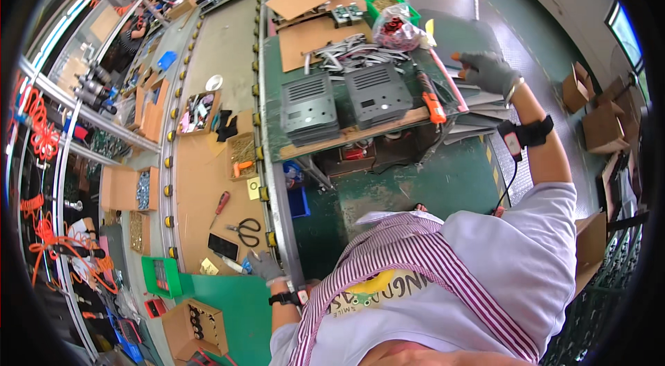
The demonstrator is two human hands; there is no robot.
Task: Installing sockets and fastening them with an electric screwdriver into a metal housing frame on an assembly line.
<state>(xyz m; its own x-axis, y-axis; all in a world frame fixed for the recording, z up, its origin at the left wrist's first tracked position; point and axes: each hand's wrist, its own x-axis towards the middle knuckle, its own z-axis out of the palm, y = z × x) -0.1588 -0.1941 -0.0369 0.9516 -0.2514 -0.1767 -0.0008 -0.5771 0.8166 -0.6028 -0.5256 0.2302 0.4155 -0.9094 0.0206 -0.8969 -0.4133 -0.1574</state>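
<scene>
My left hand (266, 268), in a grey glove with bare fingertips, is low over the near end of the workbench. Its fingers look loosely apart, beside a small white and blue object (246, 265) whose kind I cannot make out. Near it lie a black phone (223, 246), black-handled scissors (246, 232) and a red screwdriver (221, 204). My right hand (490, 71), gloved the same way, reaches out past the right edge of the green table with thumb and forefinger apart and nothing visible between them. Close by are a pink strip (449, 80) and grey flat panels (471, 120).
Two stacks of grey slotted metal covers (308, 106) stand on the table, with an orange-handled power screwdriver (433, 104) on their right. Behind lie grey cable pieces (360, 54) and a plastic bag of red parts (398, 30). A roller rail (263, 123) borders the bench; cardboard boxes (603, 123) stand right.
</scene>
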